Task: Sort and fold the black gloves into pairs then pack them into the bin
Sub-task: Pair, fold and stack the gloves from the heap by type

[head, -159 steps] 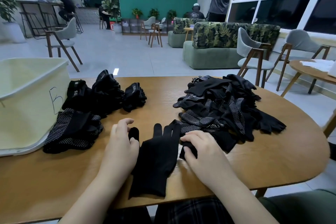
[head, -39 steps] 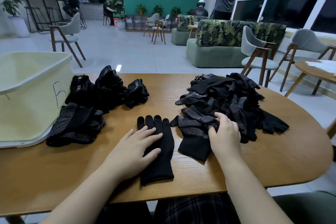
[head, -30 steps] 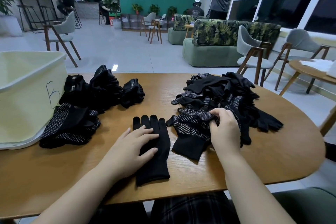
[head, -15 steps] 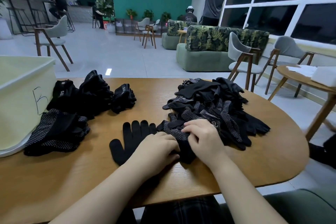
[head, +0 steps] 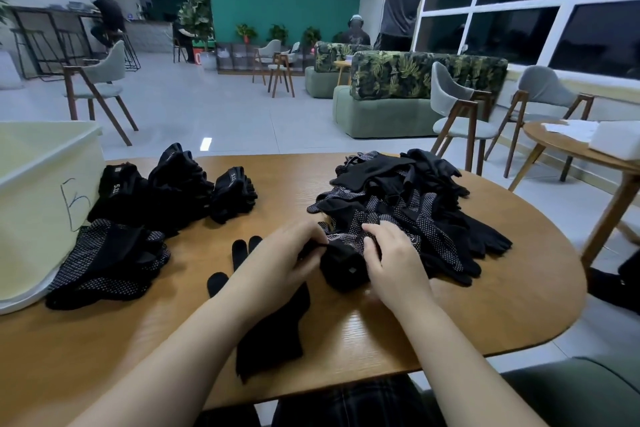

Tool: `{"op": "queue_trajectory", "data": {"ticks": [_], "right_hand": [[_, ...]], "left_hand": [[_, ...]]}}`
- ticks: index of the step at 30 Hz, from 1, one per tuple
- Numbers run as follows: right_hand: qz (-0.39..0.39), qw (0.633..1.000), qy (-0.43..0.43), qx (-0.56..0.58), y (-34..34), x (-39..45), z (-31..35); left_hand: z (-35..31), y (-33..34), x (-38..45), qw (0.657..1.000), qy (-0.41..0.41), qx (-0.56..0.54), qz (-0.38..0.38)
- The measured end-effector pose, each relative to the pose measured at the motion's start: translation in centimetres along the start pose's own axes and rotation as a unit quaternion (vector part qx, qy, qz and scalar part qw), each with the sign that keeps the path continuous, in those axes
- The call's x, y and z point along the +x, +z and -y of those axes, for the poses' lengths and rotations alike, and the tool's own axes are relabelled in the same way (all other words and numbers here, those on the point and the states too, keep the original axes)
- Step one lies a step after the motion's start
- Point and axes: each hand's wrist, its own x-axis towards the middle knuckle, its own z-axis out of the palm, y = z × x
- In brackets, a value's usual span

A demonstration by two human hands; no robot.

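Both hands have come together on one dotted glove (head: 341, 262), pulled out to the near edge of the loose pile (head: 401, 208). Folded pairs (head: 173, 191) and a dotted stack (head: 107, 260) lie beside the pale bin (head: 41, 204) on the wooden table (head: 502, 305). Left hand (head: 277, 263) pinches the glove's edge; right hand (head: 394, 260) grips its other side. A plain black glove (head: 273, 326) lies flat beneath the left wrist.
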Motion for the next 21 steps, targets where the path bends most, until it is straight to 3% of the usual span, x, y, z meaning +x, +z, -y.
{"op": "queue_trajectory", "data": {"ticks": [3,8,13,16,21], "right_hand": [[-0.051,0.998,-0.037,0.014,-0.6,0.0,1.0],[-0.05,0.993,-0.102,0.036,-1.0,-0.1,4.0],[-0.079,0.993,-0.075,0.048,-1.0,1.7,5.7],[-0.081,0.992,-0.069,0.067,-1.9,3.0,6.6],[-0.08,0.99,-0.092,0.077,-2.8,4.0,8.6]], "left_hand": [[-0.2,-1.6,1.0,1.0,0.006,-0.012,-0.028],[-1.3,-4.1,2.8,0.996,-0.052,-0.056,-0.051],[-1.3,-5.2,3.9,0.986,-0.103,-0.131,-0.014],[-1.4,-5.6,4.3,0.989,-0.101,-0.111,-0.022],[-1.3,-6.8,4.8,0.99,-0.073,-0.063,-0.099]]}}
